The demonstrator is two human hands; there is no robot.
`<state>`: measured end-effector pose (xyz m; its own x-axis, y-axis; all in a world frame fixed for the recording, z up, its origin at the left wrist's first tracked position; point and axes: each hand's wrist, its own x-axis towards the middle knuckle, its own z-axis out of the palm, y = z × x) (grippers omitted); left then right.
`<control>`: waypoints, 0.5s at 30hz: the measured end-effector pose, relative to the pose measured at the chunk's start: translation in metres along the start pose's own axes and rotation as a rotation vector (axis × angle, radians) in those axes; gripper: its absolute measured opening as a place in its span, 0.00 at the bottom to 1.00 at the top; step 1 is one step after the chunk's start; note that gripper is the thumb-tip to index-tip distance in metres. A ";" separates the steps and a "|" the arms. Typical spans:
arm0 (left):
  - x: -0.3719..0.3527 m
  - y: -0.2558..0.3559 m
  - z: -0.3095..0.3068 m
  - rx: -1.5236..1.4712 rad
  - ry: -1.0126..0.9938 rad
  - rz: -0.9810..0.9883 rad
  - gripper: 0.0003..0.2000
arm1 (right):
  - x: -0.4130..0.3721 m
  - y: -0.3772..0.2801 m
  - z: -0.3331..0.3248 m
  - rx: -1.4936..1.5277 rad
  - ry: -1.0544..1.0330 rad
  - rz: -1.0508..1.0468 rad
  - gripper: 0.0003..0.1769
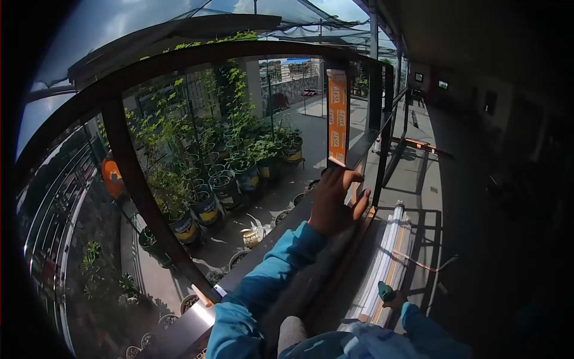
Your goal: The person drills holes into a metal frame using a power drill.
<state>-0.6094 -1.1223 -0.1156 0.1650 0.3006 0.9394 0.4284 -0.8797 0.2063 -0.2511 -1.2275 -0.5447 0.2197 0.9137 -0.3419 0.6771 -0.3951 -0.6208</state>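
A strip of orange protective film (338,116) printed with white lettering runs down an upright of the dark metal frame (122,137). Its lower end curls outward, pale on the underside. My left hand (332,203) is raised just below that curled end, thumb and forefinger apart and fingers bent. Lower right, my right hand (394,300) is closed around a dark green object (386,291) that looks like a tool handle. It is over a bundle of long white profiles (382,257) lying on the floor. Blue sleeves cover both my arms.
Potted plants (206,206) stand beyond the frame, with a small gold-and-white pot (251,238) near them. An orange round object (112,178) shows at the left, near metal railings (45,257). A thin cord (427,267) lies right of the profiles. Farther back, another orange-wrapped bar (421,145) crosses the floor.
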 end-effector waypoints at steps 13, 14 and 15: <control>-0.036 -0.022 0.235 -0.940 -0.903 -0.334 0.48 | -0.020 -0.205 -0.205 0.871 0.572 -0.719 0.52; -0.037 -0.021 0.253 -1.036 -0.906 -0.318 0.51 | -0.014 -0.223 -0.219 0.972 0.507 -0.854 0.54; -0.035 -0.021 0.272 -1.225 -0.842 -0.251 0.48 | -0.005 -0.239 -0.232 0.818 0.570 -0.849 0.54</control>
<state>-0.3823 -1.0138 -0.2275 0.8314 0.2290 0.5062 -0.3931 -0.4015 0.8272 -0.2511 -1.1158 -0.2313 0.3386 0.7369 0.5851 0.1751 0.5616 -0.8087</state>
